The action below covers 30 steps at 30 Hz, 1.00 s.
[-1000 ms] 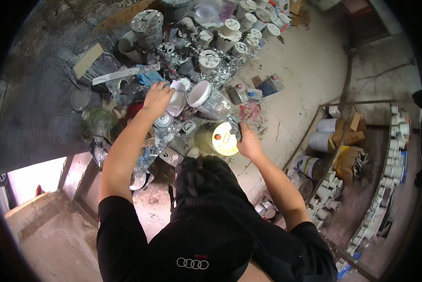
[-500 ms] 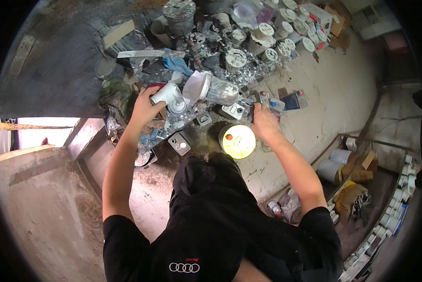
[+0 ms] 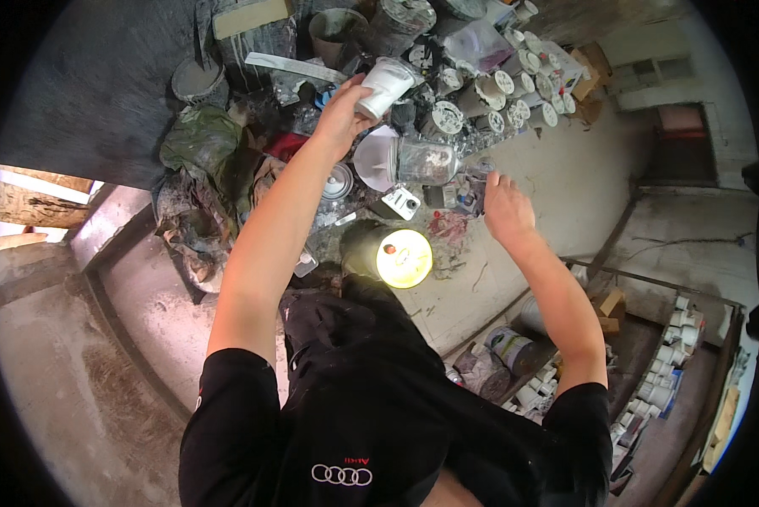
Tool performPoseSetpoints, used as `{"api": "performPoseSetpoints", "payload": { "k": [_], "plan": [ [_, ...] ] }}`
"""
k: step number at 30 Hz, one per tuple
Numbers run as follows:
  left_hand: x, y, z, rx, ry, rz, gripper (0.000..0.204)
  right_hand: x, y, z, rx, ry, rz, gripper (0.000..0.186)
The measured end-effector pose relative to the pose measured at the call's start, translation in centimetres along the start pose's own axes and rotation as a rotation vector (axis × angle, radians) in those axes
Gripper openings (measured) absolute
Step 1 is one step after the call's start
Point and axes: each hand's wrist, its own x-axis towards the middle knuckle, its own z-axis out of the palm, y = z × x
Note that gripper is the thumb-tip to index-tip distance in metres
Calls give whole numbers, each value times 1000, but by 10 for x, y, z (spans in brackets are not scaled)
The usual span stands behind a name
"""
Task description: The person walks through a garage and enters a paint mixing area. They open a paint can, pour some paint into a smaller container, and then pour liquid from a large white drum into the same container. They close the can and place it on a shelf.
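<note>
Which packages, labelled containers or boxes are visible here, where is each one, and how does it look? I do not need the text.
White plastic cup: held in the left hand, tilted.
Clear jar: on its side, beside the right hand.
Yellow-filled can: on the floor near the person, round, open.
White-lidded tubs: cluster at top right, small and round.
Cardboard box: top right, brown.
Labelled can: lower right, on its side, multicoloured label.

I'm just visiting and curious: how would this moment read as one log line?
left hand: grips white cup, raised | right hand: open, at clear jar | yellow-filled can: on floor
</note>
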Motion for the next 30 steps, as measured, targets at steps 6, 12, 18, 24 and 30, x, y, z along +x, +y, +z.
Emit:
{"api": "performPoseSetpoints", "payload": {
  "k": [6,12,18,24,30],
  "plan": [
    [17,3,-4,-32,-21,-55,47,-2,-25,-29,-110,-89,78,31],
    [-12,37,-1,-77,-56,51,34,0,-37,-54,-203,-46,99,30],
    [-87,95,-14,-128,-167,79,51,2,-43,-80,-282,-23,95,25],
    [-106,152,-84,-323,-131,114,52,2,-49,-100,-298,15,87,21],
    [-60,191,-166,-668,-400,65,60,0,-59,-113,-324,40,90,25]
  ]
}}
